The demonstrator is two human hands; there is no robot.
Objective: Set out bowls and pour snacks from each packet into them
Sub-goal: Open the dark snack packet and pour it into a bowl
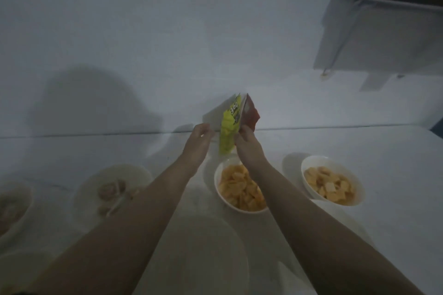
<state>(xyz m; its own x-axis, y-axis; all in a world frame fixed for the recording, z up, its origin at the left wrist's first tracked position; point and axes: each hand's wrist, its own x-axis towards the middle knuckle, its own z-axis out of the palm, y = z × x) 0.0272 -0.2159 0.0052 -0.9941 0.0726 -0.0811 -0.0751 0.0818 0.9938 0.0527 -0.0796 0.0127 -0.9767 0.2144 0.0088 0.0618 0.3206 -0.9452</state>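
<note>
A pale white table runs under both forearms in dim light, and everything here is placed from the middle bowl, the white one just beneath the hands. Nearest the camera, below that bowl, sits a broad white dish that is blurred and partly hidden by the arms; what it holds cannot be told. The middle bowl is heaped with orange-yellow chips. To its right stands a second white bowl with paler yellow, squarish snack pieces. To its left a shallow white bowl carries a few beige, rounded pieces, and further left, at the frame edge, another bowl shows brownish contents too blurred to name.

Just above the middle bowl's far rim, the right hand grips the yellow-green snack packet, upright and slightly tilted, with a red packet behind it. The left hand is at the packet's left edge, fingers curled toward it; whether it actually pinches the packet cannot be told.

Beyond the table edge rises a plain white wall, with a grey boxlike fixture high to the right.
</note>
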